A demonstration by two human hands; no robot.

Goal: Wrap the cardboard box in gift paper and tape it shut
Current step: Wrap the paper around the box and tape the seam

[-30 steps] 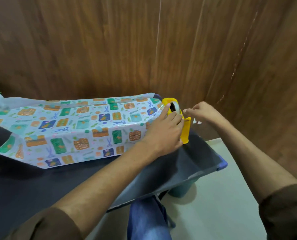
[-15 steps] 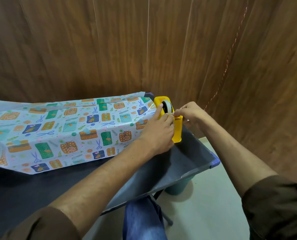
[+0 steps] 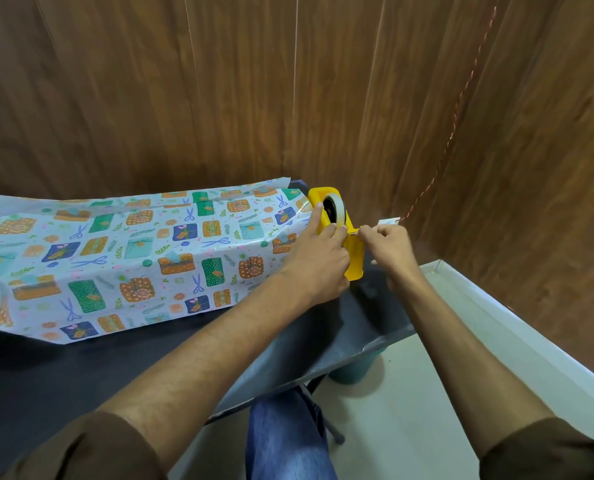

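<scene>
A long box covered in patterned gift paper (image 3: 132, 251) lies across the black table (image 3: 81, 368); the cardboard itself is hidden under the paper. At its right end stands a yellow tape dispenser (image 3: 352, 251) holding a roll of tape (image 3: 337, 209). My left hand (image 3: 318, 261) grips the dispenser body, index finger up along the roll. My right hand (image 3: 389, 249) is just right of the dispenser and pinches the tape end at the cutter.
Wood-panelled walls close in behind and on the right. A thin twisted cord (image 3: 451, 133) hangs down the wall to a small white tag (image 3: 389, 221). The table's right edge (image 3: 385, 344) drops to a pale floor, with a teal bin (image 3: 354, 368) underneath.
My right hand drew in to the dispenser's cutter and now pinches the tape end. My left hand stayed on the dispenser. The camera shifted right.
</scene>
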